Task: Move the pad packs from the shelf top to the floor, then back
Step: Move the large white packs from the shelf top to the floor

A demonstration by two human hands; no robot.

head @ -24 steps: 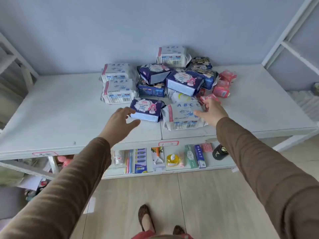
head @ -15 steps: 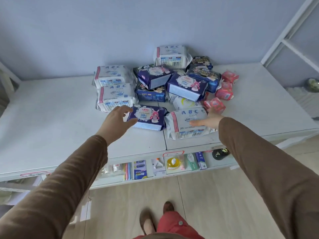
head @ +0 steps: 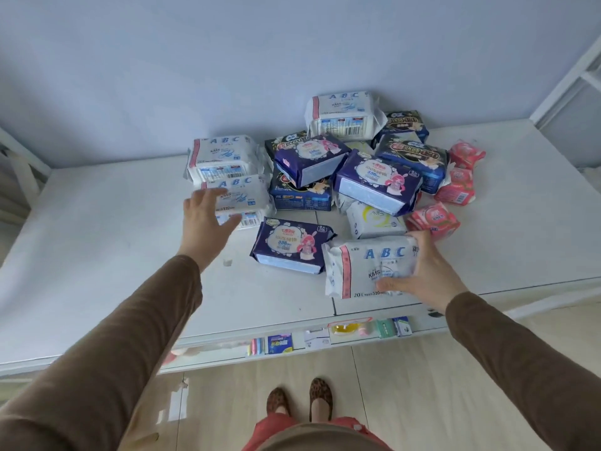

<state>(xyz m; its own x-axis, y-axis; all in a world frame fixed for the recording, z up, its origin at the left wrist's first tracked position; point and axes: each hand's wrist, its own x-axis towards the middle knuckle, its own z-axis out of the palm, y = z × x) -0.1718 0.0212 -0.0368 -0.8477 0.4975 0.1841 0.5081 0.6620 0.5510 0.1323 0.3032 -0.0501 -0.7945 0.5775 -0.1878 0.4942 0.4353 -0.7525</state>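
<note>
A heap of pad packs lies on the white shelf top (head: 97,255). My right hand (head: 426,275) grips the nearest white ABC pack (head: 361,268) at its right end, thumb on its front face. My left hand (head: 205,219) hovers open, fingers spread, just in front of a stack of two white ABC packs (head: 227,177) at the left of the heap. A purple pack with a pink rabbit (head: 289,245) lies between my hands. More purple, dark blue and white packs pile up behind, with small red packs (head: 435,219) on the right.
A grey wall rises directly behind the heap. A lower shelf (head: 325,340) under the front edge holds small toiletries. A white frame post (head: 566,89) stands at the right. Wooden floor (head: 406,402) and my two feet are below.
My left hand moved from the purple rabbit pack leftward to the white ABC stack. My right hand closed round the near ABC pack. The view shifted closer to the shelf.
</note>
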